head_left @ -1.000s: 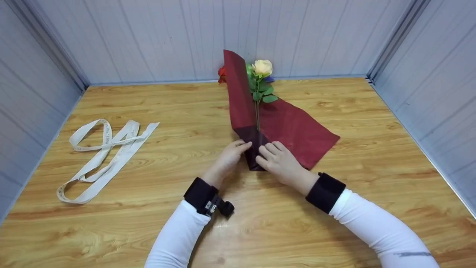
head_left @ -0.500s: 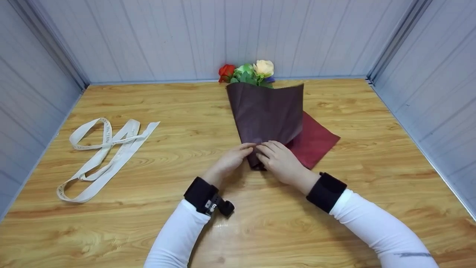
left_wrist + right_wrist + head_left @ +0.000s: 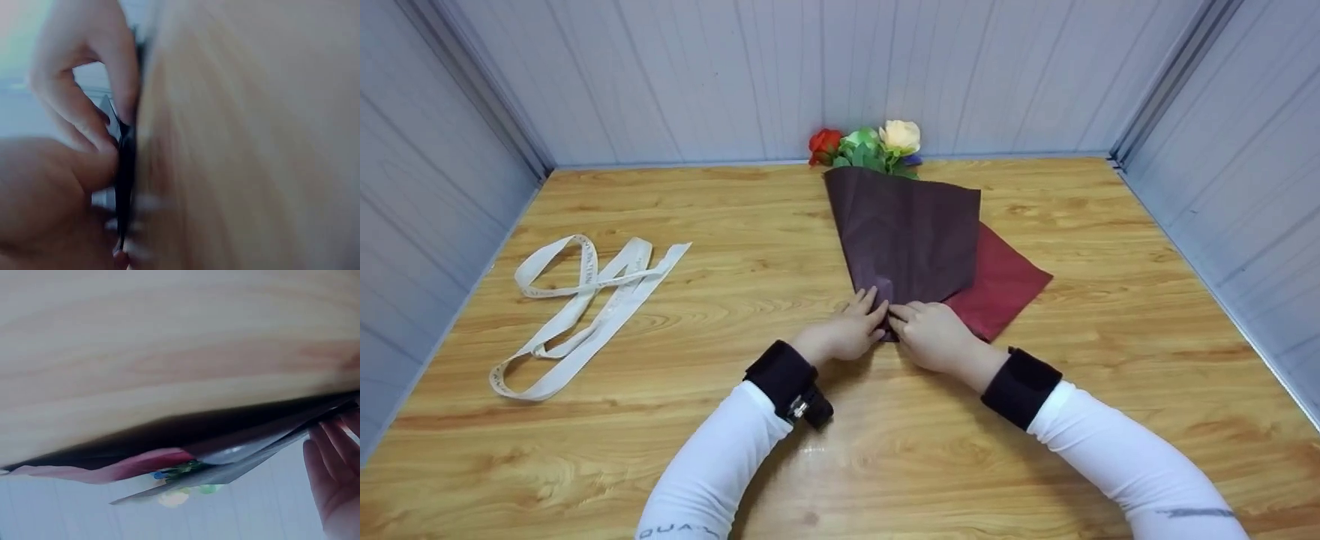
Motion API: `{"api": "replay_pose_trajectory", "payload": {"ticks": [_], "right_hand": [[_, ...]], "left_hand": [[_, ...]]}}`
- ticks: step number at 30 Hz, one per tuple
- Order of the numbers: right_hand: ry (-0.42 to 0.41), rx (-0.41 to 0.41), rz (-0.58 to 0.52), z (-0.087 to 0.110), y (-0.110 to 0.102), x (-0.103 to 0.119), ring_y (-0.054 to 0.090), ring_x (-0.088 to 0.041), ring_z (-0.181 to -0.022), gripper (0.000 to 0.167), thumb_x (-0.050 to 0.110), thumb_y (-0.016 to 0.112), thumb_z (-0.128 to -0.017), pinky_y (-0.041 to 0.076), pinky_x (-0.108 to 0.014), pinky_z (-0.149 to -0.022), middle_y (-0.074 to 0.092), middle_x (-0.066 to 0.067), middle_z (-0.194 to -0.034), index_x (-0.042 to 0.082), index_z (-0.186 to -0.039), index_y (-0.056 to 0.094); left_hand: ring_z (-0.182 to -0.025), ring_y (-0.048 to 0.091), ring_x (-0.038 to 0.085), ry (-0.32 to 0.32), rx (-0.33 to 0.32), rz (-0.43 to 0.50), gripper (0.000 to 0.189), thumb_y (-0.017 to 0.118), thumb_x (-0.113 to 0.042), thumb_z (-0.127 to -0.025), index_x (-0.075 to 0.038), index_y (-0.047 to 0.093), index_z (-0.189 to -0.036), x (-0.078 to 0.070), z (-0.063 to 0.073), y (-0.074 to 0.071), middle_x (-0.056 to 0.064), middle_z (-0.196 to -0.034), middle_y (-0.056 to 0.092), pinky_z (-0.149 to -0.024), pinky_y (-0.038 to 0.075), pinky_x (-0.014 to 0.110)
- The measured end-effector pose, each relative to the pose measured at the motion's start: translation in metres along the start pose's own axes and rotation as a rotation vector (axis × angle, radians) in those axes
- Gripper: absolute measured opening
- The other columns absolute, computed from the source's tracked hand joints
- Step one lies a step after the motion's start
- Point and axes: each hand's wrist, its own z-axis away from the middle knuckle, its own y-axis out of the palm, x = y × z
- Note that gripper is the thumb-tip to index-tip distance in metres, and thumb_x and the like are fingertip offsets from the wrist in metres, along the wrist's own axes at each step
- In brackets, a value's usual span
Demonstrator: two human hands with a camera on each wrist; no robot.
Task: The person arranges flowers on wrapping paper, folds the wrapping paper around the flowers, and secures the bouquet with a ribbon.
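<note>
A bouquet wrapper of dark maroon paper (image 3: 911,232) lies folded over flower stems on the table, narrow end toward me. Out of its top come a red rose (image 3: 824,145), a cream rose (image 3: 901,137) and green leaves (image 3: 864,154). My left hand (image 3: 846,330) presses the narrow end with spread, fairly straight fingers. Close beside it, my right hand (image 3: 936,334) pinches the paper near the bottom tip; its thumb and fingers on the dark paper edge (image 3: 126,163) show in the left wrist view. Stems are hidden inside the fold.
A red paper flap (image 3: 1003,281) spreads out to the right of the fold. A white printed ribbon (image 3: 585,300) lies loosely looped at the left on the wooden table (image 3: 750,225). A grey panel wall (image 3: 720,90) stands right behind the flowers.
The paper's left side has been folded over to the right, covering the stems. Since then my left hand has shifted right and spread its fingers on the narrow end.
</note>
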Motion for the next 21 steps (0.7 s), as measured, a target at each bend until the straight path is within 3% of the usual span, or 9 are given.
{"api": "replay_pose_trajectory", "payload": {"ticks": [2,6,9,14,17,21], "right_hand": [[-0.007,0.031,0.012,0.0001,-0.0005,0.0009,0.067,-0.027,-0.092,0.029,0.013,0.068,-0.079,0.055,-0.037,-0.069,0.068,-0.015,-0.109,-0.001,-0.104,0.072],[-0.003,0.073,-0.002,-0.0005,-0.0028,0.0015,0.066,-0.029,-0.092,0.029,0.007,0.069,-0.078,0.056,-0.037,-0.07,0.066,-0.017,-0.11,-0.002,-0.105,0.07],[0.042,0.061,-0.039,-0.0019,-0.0025,0.0014,0.065,-0.029,-0.088,0.023,0.001,0.066,-0.079,0.055,-0.035,-0.07,0.066,-0.016,-0.104,-0.002,-0.101,0.07],[0.255,0.068,-0.108,-0.0019,0.0033,-0.0011,0.059,-0.032,-0.083,0.018,0.009,0.062,-0.089,0.054,-0.039,-0.068,0.058,-0.018,-0.092,-0.005,-0.1,0.061],[0.405,0.168,-0.12,-0.0001,0.0041,-0.0022,0.057,-0.038,-0.093,0.036,0.023,0.058,-0.094,0.053,-0.045,-0.073,0.056,-0.025,-0.102,-0.009,-0.109,0.056],[0.539,0.356,-0.118,-0.0003,0.0007,-0.0051,0.05,-0.047,-0.116,0.059,0.037,0.048,-0.098,0.049,-0.05,-0.088,0.048,-0.036,-0.127,-0.013,-0.129,0.047]], "left_hand": [[-0.145,0.01,0.035,0.014,-0.02,-0.04,0.048,0.034,-0.02,-0.104,-0.004,0.027,-0.148,-0.0005,-0.0012,-0.0022,0.022,-0.156,0.013,-0.116,0.015,0.048],[-0.141,0.026,0.037,0.036,-0.125,-0.057,0.044,0.044,-0.016,-0.1,-0.008,0.041,-0.143,0.0018,-0.0034,-0.0041,0.022,-0.151,0.028,-0.113,0.023,0.051],[-0.141,0.025,0.037,0.014,-0.123,-0.061,0.05,0.052,-0.018,-0.097,-0.012,0.039,-0.145,0.0,-0.0046,-0.0039,0.021,-0.152,0.027,-0.113,0.023,0.051],[-0.145,0.015,0.033,-0.053,-0.035,-0.112,0.057,0.05,-0.024,-0.097,-0.021,0.028,-0.15,-0.0056,-0.0081,-0.0038,0.017,-0.157,0.015,-0.115,0.019,0.05],[-0.146,0.013,0.032,-0.077,-0.004,-0.136,0.056,0.047,-0.026,-0.098,-0.029,0.026,-0.15,-0.0062,-0.0082,-0.0032,0.016,-0.158,0.012,-0.115,0.019,0.051],[-0.145,0.012,0.033,-0.075,0.008,-0.147,0.054,0.045,-0.027,-0.1,-0.038,0.025,-0.149,-0.0044,-0.0079,-0.0017,0.018,-0.158,0.011,-0.114,0.019,0.052]]}}
